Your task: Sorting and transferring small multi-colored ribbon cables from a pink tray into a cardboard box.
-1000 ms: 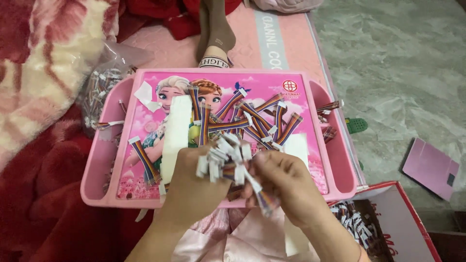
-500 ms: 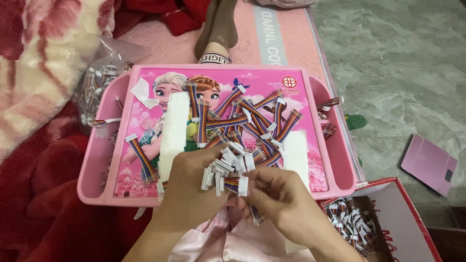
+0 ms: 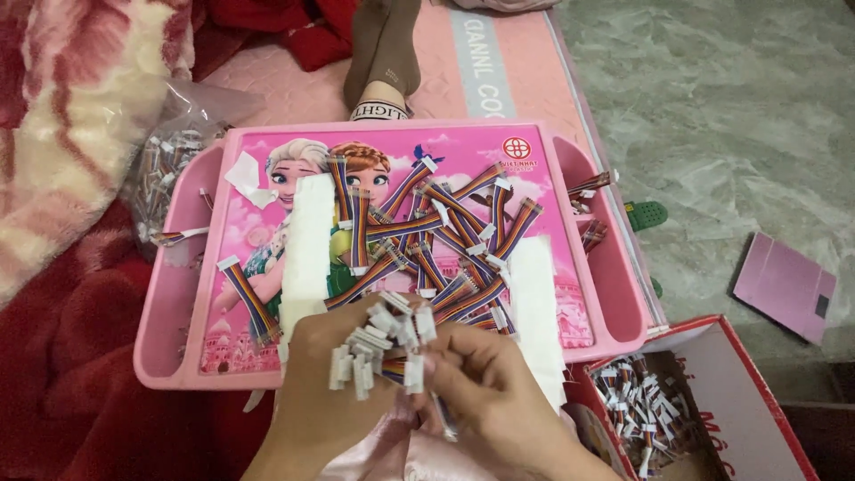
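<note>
Fingers of left hand (image 3: 325,383) & right hand (image 3: 485,387) still clenched on cable bundle (image 3: 378,343), now lower vs tray (image 3: 178,294).

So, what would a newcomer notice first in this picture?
First, the bunch of white-ended rainbow cables gripped between the left hand and right hand at bottom centre. Behind it, the bright pink cartoon tray holds a loose pile of the same cables. At lower right, a red box contains more.
</note>
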